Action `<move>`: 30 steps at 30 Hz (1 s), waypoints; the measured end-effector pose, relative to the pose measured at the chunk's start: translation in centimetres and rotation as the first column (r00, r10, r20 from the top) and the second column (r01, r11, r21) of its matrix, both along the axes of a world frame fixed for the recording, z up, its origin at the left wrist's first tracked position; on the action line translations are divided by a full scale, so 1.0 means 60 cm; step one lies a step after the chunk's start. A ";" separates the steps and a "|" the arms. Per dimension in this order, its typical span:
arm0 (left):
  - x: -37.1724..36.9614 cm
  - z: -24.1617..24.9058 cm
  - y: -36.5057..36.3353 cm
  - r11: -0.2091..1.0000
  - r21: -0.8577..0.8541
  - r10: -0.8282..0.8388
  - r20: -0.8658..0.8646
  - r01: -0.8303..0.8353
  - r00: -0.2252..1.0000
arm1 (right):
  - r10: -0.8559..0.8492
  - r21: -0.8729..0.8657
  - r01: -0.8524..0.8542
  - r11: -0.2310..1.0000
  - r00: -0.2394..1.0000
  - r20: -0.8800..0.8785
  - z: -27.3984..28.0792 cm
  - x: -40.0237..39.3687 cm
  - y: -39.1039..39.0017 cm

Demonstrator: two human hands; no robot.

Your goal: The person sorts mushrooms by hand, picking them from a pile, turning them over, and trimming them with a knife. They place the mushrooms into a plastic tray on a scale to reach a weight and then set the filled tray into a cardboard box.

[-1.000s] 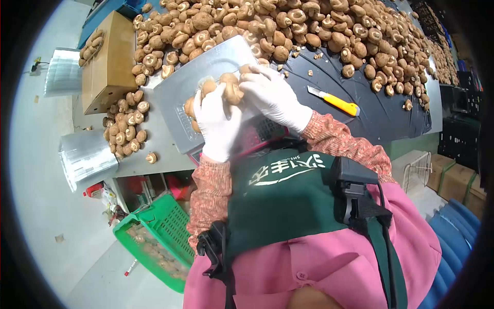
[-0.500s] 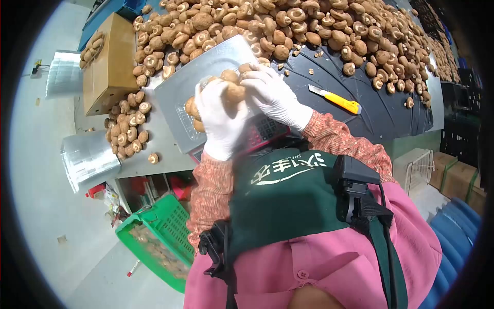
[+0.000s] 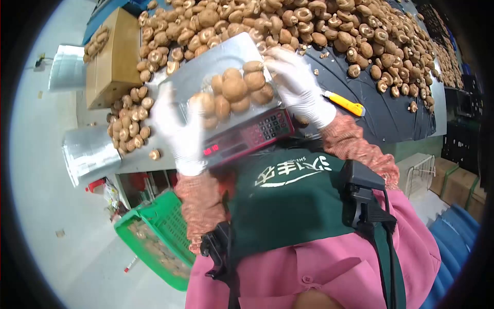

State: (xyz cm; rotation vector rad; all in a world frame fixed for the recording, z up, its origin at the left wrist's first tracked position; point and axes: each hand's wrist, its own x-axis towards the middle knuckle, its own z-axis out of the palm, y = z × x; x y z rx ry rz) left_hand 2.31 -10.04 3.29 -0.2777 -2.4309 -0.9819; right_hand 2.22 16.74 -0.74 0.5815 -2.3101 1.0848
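Several brown mushrooms [image 3: 234,89] sit bunched on the digital scale [image 3: 226,52], apparently in a clear tray whose edges are hard to make out. Red digits glow on the scale's front panel [image 3: 242,141]. My left hand [image 3: 180,126], in a white glove and smeared a little by motion, is off the left side of the mushrooms with thumb and fingers apart. At the right side of the scale, my gloved right hand [image 3: 298,85] has its fingers stretched out beside the mushrooms, gripping nothing that I can see.
A large mushroom heap [image 3: 329,26] covers the back of the table. To the right lies a yellow utility knife [image 3: 346,104] on black sheeting. On the left are a cardboard box [image 3: 110,62], a smaller mushroom pile [image 3: 128,123] and a silvery roll [image 3: 90,154]. Below stands a green crate [image 3: 170,221].
My hands have parted from over the scale, the left moving left and the right moving right. The mushroom I held is let go, and the bunch on the scale is now uncovered.
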 end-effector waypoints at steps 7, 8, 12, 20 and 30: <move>0.066 0.004 -0.204 0.895 0.325 0.187 0.349 -0.306 0.918 | 0.185 -0.518 0.332 0.788 0.675 0.714 -0.028 0.045 0.076; 0.071 -0.009 -0.215 0.906 0.314 0.159 0.365 -0.282 0.917 | 0.238 -0.512 0.322 0.796 0.612 0.754 -0.027 0.047 0.077; 0.069 -0.048 -0.200 0.874 0.404 0.028 0.514 -0.270 0.857 | 0.254 -0.454 0.265 0.851 0.548 0.797 -0.014 0.038 0.051; 0.048 -0.108 -0.128 0.785 0.560 -0.245 0.672 -0.263 0.699 | 0.274 -0.427 0.318 0.846 0.427 0.862 0.013 0.024 0.011; -0.005 -0.065 -0.246 0.708 0.631 -0.223 0.627 -0.317 0.747 | 0.509 -0.604 0.271 0.749 0.347 0.788 0.044 -0.064 -0.105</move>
